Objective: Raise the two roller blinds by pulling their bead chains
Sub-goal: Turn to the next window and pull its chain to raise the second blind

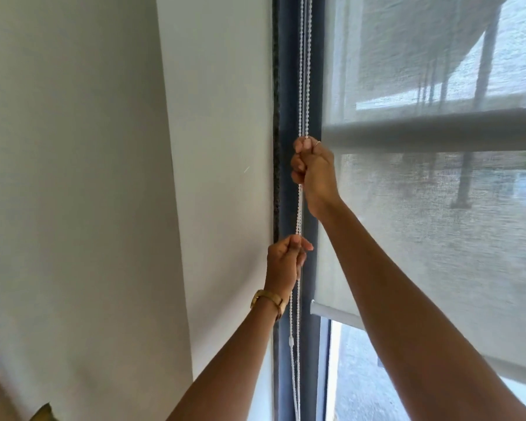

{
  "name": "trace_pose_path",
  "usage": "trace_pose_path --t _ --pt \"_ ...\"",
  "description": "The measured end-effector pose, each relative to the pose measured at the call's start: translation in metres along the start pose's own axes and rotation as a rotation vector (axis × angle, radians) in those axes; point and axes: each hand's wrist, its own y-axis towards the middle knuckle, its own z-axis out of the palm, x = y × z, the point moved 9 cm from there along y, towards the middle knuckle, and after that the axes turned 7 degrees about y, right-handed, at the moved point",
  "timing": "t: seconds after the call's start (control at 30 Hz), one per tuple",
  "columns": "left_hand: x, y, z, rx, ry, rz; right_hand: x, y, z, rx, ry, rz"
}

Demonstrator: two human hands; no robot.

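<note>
White bead chains [305,71] hang down the dark window frame [287,86] left of the glass. My right hand [313,171] is closed on the chains high up, level with the bottom bar [438,132] of one sheer grey roller blind. My left hand [286,262] pinches the chains lower down, fingers closed on them; a gold watch sits on that wrist. A second sheer blind [453,238] hangs lower, and its bottom bar [331,312] ends near my right forearm. Below my left hand the chains [293,360] run on down with a small white connector.
A plain white wall [104,177] fills the left half of the view. Bare glass [362,384] shows below the lower blind's bar. Through the sheer fabric, outdoor furniture legs and paving appear blurred. A yellowish object [43,413] pokes in at the bottom left corner.
</note>
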Motion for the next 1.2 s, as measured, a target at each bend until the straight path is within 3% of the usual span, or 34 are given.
trace_pose_path --t 0.17,0.3,0.5,0.67,0.8,0.93,1.07,1.2 --pt "-0.008 0.013 0.002 0.108 -0.045 -0.098 -0.007 -0.016 -0.008 -0.042 0.052 -0.034" --pt "-0.070 0.041 -0.005 0.067 -0.125 0.017 -0.037 -0.040 -0.028 -0.085 -0.009 -0.033" --pt "-0.155 0.080 0.007 0.126 -0.067 0.126 -0.098 -0.083 -0.047 -0.061 0.070 0.118" --pt "-0.183 0.098 0.007 -0.006 -0.116 0.171 -0.128 -0.107 -0.056 -0.085 0.108 0.184" --pt "-0.184 0.108 -0.002 -0.128 -0.074 0.230 -0.139 -0.112 -0.058 -0.081 0.055 0.201" --pt "-0.183 0.108 -0.016 -0.299 0.082 0.377 -0.144 -0.107 -0.046 0.060 -0.059 0.223" --pt "-0.158 0.100 -0.016 -0.299 0.088 0.374 -0.138 -0.083 -0.058 0.067 -0.033 0.268" --pt "-0.118 0.086 -0.013 -0.243 0.090 0.315 -0.096 -0.042 -0.067 0.009 -0.028 0.170"
